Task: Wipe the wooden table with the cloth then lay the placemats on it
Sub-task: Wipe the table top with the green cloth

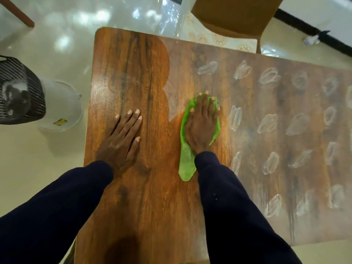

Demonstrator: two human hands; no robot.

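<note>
Head view, looking down on a wooden bench (148, 187). Left portion of the bench surface shows dark, glossy, clean grain; right portion is covered with a pale dusty film (285, 168) marked with rows of whitish smudges. The boundary between the two areas runs in curved scallops down the middle of the surface.

Right hand (202, 126): flat, fingers spread and extended, palm pressed down on a green cloth (185, 164). The cloth lies on the bench right at the clean/dusty boundary; its edges show around the fingertips and a tail of it trails back toward the person beside the wrist. The hand presses the cloth rather than clenching it.

Left hand (122, 138): open, flat, palm down on the clean part of the bench, holding nothing, well apart from the cloth.

Both forearms wear dark navy sleeves (238, 216).

Surroundings: a white bucket (61, 107) stands on the pale floor just left of the bench, with a dark wire-mesh item (21, 92) next to it. A brown chair (234, 18) stands at the far edge of the bench. Placemats cannot be identified with certainty in this view.
</note>
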